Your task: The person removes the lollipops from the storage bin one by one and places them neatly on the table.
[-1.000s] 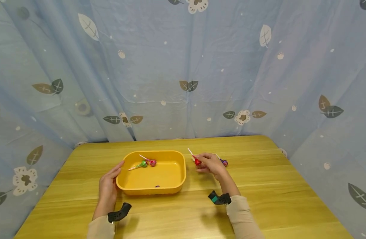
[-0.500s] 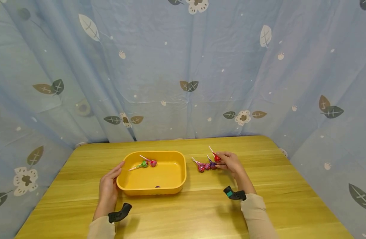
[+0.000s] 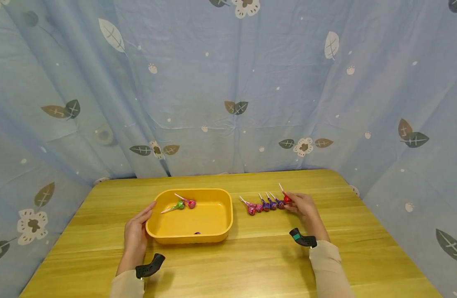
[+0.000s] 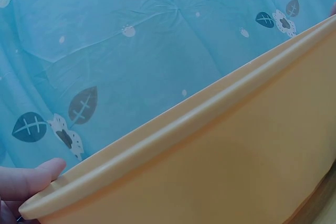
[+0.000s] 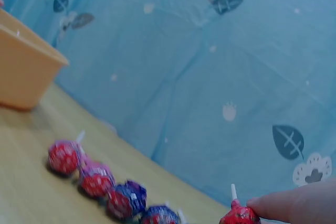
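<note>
Head view: the right hand (image 3: 302, 203) pinches a red lollipop (image 3: 287, 199) at the right end of a row of wrapped lollipops (image 3: 266, 206) on the table (image 3: 228, 269), close beside its purple neighbour. The round heads look prone to roll, so a sideways nudge or an uneven release could push that neighbour over and skew the whole line. The left hand (image 3: 136, 231) lies with its fingers fairly straight against the left end of the yellow tray (image 3: 209, 215); too hard a push there might slide it toward the row. Inside are a green lollipop (image 3: 181, 205) and a pink lollipop (image 3: 191, 203), plus a dark scrap of another thing mostly hidden by the near wall. The tray is a round-cornered rectangle, smooth and seemingly plastic; the tabletop has streaky wood grain, and a soft, leaf-printed curtain (image 3: 191, 91) hangs behind. Left wrist view: a fingertip (image 4: 52, 167) rests over the thick, rolled rim — a light hold, by the look of it, that could slip on so smooth an edge. Right wrist view: crinkled, shiny wrappers cover the ball-shaped heads; a finger touches the red one below its thin white stick (image 5: 234, 191) — its underside is cropped away, so contact with the table cannot be told.
</note>
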`<action>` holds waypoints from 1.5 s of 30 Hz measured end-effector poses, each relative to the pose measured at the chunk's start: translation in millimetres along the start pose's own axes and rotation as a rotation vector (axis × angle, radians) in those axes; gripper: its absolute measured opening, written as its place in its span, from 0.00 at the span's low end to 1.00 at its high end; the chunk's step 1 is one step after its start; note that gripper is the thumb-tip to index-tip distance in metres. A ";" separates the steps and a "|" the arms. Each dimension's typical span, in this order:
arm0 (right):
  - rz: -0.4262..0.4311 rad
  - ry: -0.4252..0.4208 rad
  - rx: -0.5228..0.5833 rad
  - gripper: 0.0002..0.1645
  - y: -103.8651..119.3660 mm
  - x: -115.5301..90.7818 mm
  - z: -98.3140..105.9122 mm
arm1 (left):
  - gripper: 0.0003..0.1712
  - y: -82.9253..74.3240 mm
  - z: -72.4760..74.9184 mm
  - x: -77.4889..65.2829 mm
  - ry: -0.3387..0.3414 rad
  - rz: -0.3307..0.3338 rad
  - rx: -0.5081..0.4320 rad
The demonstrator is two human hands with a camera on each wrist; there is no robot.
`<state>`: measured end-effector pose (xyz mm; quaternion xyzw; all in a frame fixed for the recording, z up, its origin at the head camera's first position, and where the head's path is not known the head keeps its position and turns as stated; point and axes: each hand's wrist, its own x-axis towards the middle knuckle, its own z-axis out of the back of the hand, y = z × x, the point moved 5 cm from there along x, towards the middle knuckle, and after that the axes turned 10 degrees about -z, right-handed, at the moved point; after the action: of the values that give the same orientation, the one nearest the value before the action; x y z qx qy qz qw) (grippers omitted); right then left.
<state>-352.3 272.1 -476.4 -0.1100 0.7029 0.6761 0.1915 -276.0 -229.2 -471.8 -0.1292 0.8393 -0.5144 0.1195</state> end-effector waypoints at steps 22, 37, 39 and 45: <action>0.105 -0.241 -0.270 0.25 -10.8 4.0 6.6 | 0.17 -0.6 -1.1 -1.6 0.006 -0.001 -0.021; 0.109 -0.270 -0.294 0.22 -13.8 5.1 7.3 | 0.17 -0.7 -0.6 -0.9 0.001 -0.017 -0.009; 0.106 -0.264 -0.281 0.22 -13.8 4.3 7.2 | 0.17 -0.7 -0.5 -0.7 0.001 -0.015 -0.012; 0.104 -0.217 -0.224 0.21 -14.0 1.9 8.0 | 0.18 -1.1 -1.0 -1.0 0.007 -0.013 -0.018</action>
<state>-347.2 279.3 -490.0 -0.0202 0.6031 0.7671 0.2177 -275.3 -228.5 -470.3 -0.1338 0.8435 -0.5080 0.1120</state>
